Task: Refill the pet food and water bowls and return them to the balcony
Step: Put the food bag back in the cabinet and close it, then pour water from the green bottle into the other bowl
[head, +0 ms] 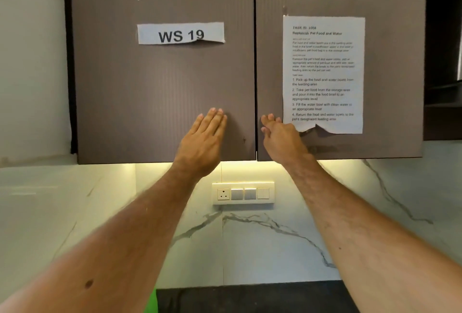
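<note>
We see no bowl, no food bag and no water source in the head view, so where the task's things are cannot be told from here. We judge the task to be at or near its start: nothing visible shows a bowl picked up, filled or returned, and all four steps listed on the instruction sheet (323,73) look to be still ahead.

Our left hand (203,137) is raised at the 12 o'clock of its forearm, fingers straight and together, lying flat toward the left cabinet door (155,83); whether it touches the panel we cannot tell. It holds nothing. Our right hand (280,135) is raised beside it at about 3 o'clock, fingers loosely spread, near the lower left corner of the sheet and just right of the seam between the doors. It holds nothing either. Contact with the right cabinet door (390,88) is unclear.

Both doors are shut, dark brown and finely ribbed. A label reading "WS 19" (180,34) sits at 12 o'clock above the left hand. Below the cabinets, at 6 o'clock, under-cabinet light falls on a white marble-veined backsplash (275,250) with a switch plate (243,193). A dark countertop (250,299) edge and a green patch (153,300) show at the bottom.
</note>
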